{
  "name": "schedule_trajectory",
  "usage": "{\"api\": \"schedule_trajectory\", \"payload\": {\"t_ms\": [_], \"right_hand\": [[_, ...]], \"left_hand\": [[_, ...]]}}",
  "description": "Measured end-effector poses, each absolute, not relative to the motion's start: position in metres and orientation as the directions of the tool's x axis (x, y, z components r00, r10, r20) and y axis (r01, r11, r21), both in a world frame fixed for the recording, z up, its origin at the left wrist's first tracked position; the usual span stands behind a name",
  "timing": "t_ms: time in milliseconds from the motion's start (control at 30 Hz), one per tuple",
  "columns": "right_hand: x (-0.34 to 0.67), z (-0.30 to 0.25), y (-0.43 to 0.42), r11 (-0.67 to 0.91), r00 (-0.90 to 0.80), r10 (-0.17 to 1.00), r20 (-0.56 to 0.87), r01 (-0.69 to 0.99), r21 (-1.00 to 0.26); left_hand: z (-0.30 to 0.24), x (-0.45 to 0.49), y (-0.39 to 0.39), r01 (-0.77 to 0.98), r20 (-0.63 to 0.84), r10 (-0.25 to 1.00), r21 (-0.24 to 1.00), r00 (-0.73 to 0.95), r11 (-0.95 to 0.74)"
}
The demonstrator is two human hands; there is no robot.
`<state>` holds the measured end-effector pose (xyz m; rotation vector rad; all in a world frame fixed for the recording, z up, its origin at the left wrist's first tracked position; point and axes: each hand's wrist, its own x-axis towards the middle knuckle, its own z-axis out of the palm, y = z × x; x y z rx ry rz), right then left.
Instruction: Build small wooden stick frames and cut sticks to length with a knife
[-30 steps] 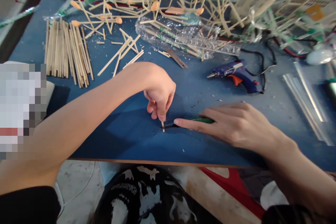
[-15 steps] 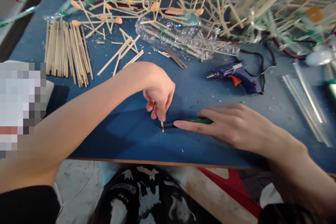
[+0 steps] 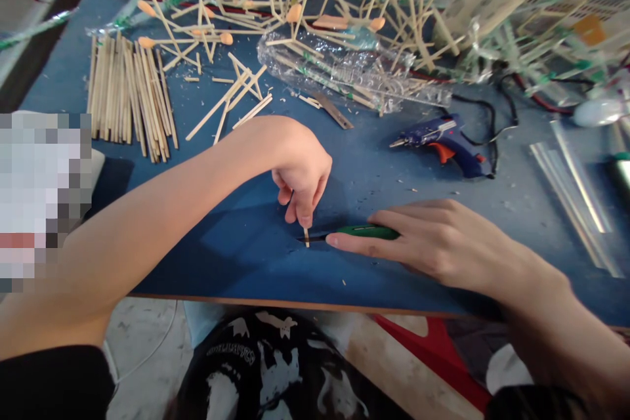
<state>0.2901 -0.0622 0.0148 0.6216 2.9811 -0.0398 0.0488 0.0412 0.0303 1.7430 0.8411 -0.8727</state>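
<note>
Near the front edge of the blue tabletop (image 3: 236,262), my left hand (image 3: 304,177) pinches a thin wooden stick (image 3: 307,236), whose short pale end pokes out below the fingertips. My right hand (image 3: 433,236) is closed around a green-handled utility knife (image 3: 369,230), the index finger and thumb stretched along it. The knife's dark blade lies across the stick's end, just below my left fingertips. How much of the stick is inside my left hand is hidden.
A row of wooden sticks (image 3: 130,98) lies at the left. Stick frames with orange tips (image 3: 294,13) and a clear plastic bag (image 3: 339,72) fill the back. A loose blade (image 3: 335,111), a blue glue gun (image 3: 443,138) and clear glue sticks (image 3: 566,203) lie farther right.
The knife handle has rolled a little, showing more of its green side. Both hands stay in nearly the same place, and the blade remains on the stick. The whole view has shifted slightly.
</note>
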Motion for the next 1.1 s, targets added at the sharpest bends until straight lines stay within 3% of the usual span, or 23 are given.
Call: {"api": "schedule_trajectory", "payload": {"t_ms": [100, 200, 600, 733, 1100], "right_hand": [[0.29, 0.017, -0.06, 0.937, -0.935, 0.333, -0.119, 0.342, -0.066], [0.291, 0.018, -0.058, 0.931, -0.932, 0.341, -0.124, 0.353, -0.091], [0.29, 0.019, -0.063, 0.924, -0.924, 0.382, -0.025, 0.382, 0.023], [0.288, 0.022, -0.067, 0.915, -0.912, 0.403, -0.078, 0.401, 0.04], [0.292, 0.02, -0.063, 0.906, -0.904, 0.406, -0.133, 0.417, -0.072]], "left_hand": [[0.031, 0.049, 0.041, 0.849, -0.852, 0.15, 0.452, 0.502, -0.275], [0.03, 0.048, 0.041, 0.831, -0.839, 0.141, 0.471, 0.525, -0.296], [0.031, 0.049, 0.041, 0.776, -0.813, 0.139, 0.468, 0.566, -0.422], [0.032, 0.048, 0.04, 0.774, -0.81, 0.139, 0.473, 0.57, -0.421], [0.035, 0.051, 0.037, 0.804, -0.824, 0.186, 0.429, 0.535, -0.412]]}}
